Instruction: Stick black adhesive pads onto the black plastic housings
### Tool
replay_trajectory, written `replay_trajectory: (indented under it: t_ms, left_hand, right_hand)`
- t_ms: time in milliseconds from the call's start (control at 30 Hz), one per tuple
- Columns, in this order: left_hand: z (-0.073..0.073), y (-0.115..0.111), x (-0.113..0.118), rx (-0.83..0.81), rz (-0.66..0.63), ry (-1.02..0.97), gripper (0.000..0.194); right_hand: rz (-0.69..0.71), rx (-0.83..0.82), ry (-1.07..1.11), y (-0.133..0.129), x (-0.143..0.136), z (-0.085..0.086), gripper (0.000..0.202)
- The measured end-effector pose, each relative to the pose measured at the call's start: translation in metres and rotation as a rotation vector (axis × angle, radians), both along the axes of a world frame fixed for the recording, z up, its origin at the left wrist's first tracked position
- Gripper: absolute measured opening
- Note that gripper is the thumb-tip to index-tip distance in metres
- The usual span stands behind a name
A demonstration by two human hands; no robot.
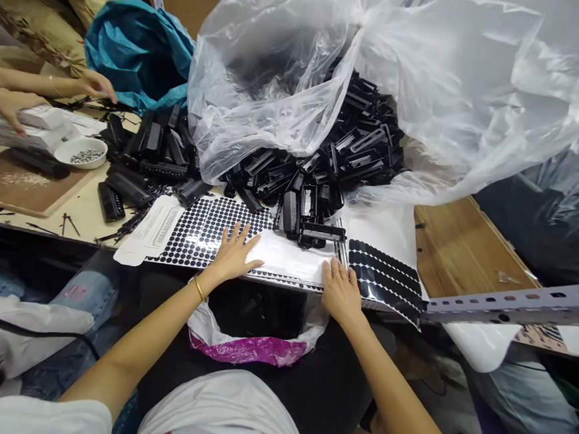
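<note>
My left hand [233,256] lies with spread fingers over the edge of a white sheet [286,253], beside a sheet of round black stickers [193,229]. My right hand [341,291] rests at the sheet's right end, fingers stretched out near a strip sheet of black stickers [385,275]. Neither hand holds anything that I can see. Just beyond them, several black plastic housings [304,215] lie in front of a big heap of similar black parts [366,136], which spills from a clear plastic bag [280,76].
At the left, another person's hands [12,108] are at white boxes [40,127], near a bowl of small metal parts [81,152]. More black housings [149,146] lie by a blue bag [142,51]. An open bag with a pink rim [254,349] hangs below the table edge. A perforated metal rail [513,301] juts out right.
</note>
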State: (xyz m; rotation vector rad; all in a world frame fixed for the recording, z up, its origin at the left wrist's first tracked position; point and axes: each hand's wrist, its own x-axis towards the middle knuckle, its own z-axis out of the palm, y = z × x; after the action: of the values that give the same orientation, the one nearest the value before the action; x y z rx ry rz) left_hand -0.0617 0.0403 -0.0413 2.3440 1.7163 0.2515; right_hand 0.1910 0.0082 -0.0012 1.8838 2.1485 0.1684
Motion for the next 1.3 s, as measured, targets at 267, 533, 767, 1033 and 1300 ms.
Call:
replay_trajectory:
  t_ms: [267,533,767,1033,1300]
  left_hand:
    - [-0.002,-0.002,0.001,0.027,0.009,0.025,0.066]
    - [-0.003,0.000,0.004,0.038,0.017,0.041,0.063]
    - [-0.005,0.002,0.007,0.043,0.025,0.019,0.065]
    - [0.001,0.014,0.030,-0.006,-0.087,-0.003,0.065]
    - [0.003,0.017,0.050,-0.050,-0.078,-0.040,0.069]
  right_hand:
    - [-0.349,-0.029,0.144,0.055,-0.026,0.018,0.035]
    - [-0.463,-0.014,0.251,0.087,-0.025,0.016,0.034]
    - [-0.456,-0.047,0.327,0.098,0.000,0.026,0.042]
    - [-0.388,-0.050,0.380,0.111,0.014,0.035,0.043]
    - [-0.246,-0.009,0.480,0.108,0.017,0.044,0.035]
